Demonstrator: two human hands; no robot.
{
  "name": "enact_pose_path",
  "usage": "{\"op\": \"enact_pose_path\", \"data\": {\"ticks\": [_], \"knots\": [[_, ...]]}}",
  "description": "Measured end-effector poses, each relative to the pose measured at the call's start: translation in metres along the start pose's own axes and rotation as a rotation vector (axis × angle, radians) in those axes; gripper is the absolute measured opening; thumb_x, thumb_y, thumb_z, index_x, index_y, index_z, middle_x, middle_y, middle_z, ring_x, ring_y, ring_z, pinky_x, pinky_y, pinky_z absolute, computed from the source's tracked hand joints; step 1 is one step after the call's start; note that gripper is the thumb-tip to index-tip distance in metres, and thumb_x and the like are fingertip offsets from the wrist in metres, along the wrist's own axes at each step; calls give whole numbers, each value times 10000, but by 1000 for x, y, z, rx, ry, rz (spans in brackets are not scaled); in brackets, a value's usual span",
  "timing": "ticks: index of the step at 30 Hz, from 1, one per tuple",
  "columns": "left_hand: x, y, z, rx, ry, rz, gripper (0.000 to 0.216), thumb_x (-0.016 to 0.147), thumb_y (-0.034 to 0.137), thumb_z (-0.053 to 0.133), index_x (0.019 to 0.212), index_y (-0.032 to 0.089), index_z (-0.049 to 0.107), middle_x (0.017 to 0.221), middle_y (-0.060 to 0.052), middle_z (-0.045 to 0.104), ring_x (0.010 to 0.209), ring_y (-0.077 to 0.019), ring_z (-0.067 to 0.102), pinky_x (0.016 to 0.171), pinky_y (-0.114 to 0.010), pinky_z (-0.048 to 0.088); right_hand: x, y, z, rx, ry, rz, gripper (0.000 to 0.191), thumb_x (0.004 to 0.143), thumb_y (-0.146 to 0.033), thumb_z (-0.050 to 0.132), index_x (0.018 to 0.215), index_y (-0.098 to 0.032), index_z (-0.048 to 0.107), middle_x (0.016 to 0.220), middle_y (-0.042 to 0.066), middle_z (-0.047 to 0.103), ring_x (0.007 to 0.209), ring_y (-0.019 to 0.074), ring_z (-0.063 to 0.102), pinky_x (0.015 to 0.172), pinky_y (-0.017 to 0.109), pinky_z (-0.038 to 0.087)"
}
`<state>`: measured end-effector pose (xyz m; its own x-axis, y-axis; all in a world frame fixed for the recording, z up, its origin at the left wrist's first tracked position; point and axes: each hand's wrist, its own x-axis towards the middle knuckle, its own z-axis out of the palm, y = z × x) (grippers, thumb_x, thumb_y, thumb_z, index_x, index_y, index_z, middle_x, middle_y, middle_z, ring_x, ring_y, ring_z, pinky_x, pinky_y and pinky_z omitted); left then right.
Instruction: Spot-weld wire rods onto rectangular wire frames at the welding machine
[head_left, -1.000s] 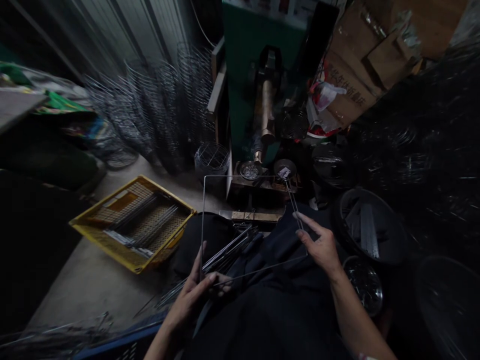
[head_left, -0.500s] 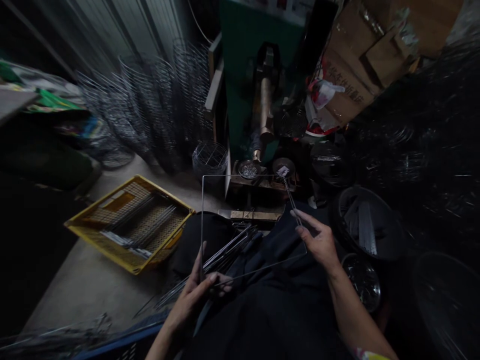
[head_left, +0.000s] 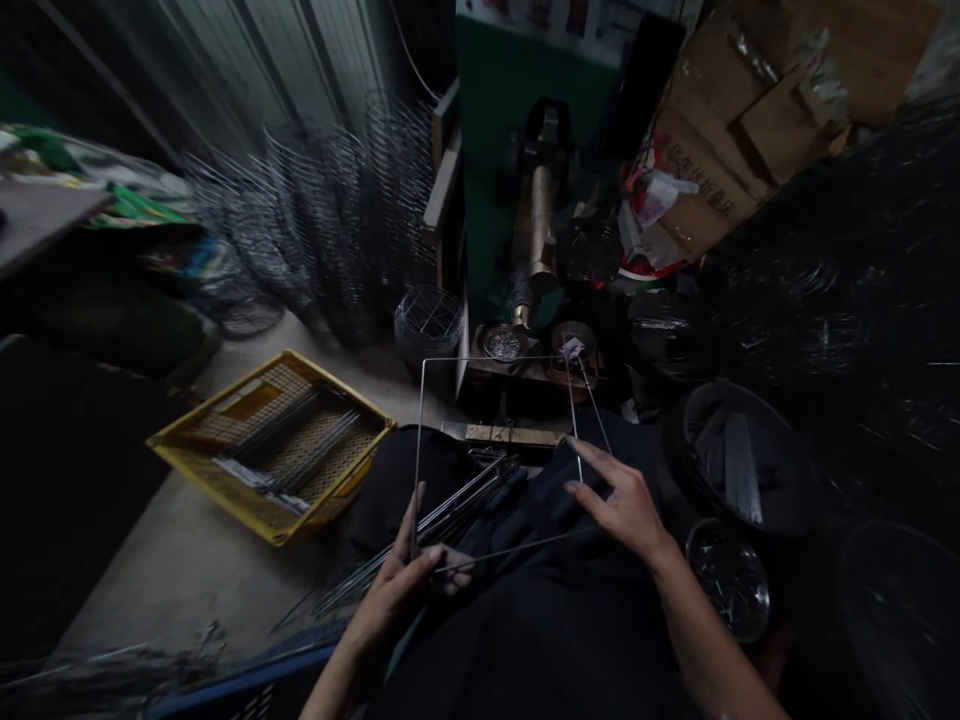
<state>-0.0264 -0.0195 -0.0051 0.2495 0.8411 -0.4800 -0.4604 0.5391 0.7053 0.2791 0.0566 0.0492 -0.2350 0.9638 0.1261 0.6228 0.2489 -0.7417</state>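
Note:
I hold a thin rectangular wire frame (head_left: 420, 430) above my lap. My left hand (head_left: 401, 585) pinches its near left corner, thumb along the upright side. My right hand (head_left: 619, 505) grips the right side of the frame between thumb and fingers, index finger stretched forward. The far edge of the frame reaches a small metal dish (head_left: 502, 342) at the base of a green welding machine (head_left: 536, 215). A bundle of straight wire rods (head_left: 450, 505) lies across my lap under the frame.
A yellow plastic crate (head_left: 274, 445) with rods sits on the floor at left. Stacked wire racks (head_left: 322, 220) stand behind it, with a round wire basket (head_left: 426, 318). Dark tubs (head_left: 739, 455) and a metal bowl (head_left: 727, 575) stand at right. Cardboard boxes (head_left: 720, 130) lean at top right.
My right hand has slid slightly left and toward me along the frame's right side, and the frame's right side now shows two separate wires. The view has shifted a little.

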Motion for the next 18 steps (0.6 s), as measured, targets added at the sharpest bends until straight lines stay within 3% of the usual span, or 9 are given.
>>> {"op": "enact_pose_path", "data": {"ticks": [4,9,14,18], "knots": [[4,-2,-3,-29,-33,31,981,890,306,635,1547,347,-93,779,-70,726,641,-220,676,596,-300,498,-11,5,1,-112,-48,-22,521,896,-357,641,1397,-241,553,1388,81,579,1290,264,538,1100,452,437],[8,-7,-5,-16,-55,27,993,886,287,641,1546,347,-98,804,-80,734,679,-239,695,594,-303,509,-20,-4,3,49,-284,-107,567,905,-364,642,1442,-266,490,1426,52,548,1315,226,515,1102,396,442],[8,-14,-5,6,-59,28,998,891,295,632,1550,283,-119,820,-110,731,679,-234,693,598,-297,509,-26,7,0,-78,-176,-72,573,895,-341,660,1439,-271,495,1427,65,544,1320,251,509,1112,441,427],[10,-16,0,9,-96,30,928,909,298,604,1564,263,-52,825,-121,729,692,-227,687,607,-290,504,-28,6,12,-48,-305,-116,601,865,-319,703,1429,-248,509,1409,71,562,1299,245,531,1102,412,442]]}}
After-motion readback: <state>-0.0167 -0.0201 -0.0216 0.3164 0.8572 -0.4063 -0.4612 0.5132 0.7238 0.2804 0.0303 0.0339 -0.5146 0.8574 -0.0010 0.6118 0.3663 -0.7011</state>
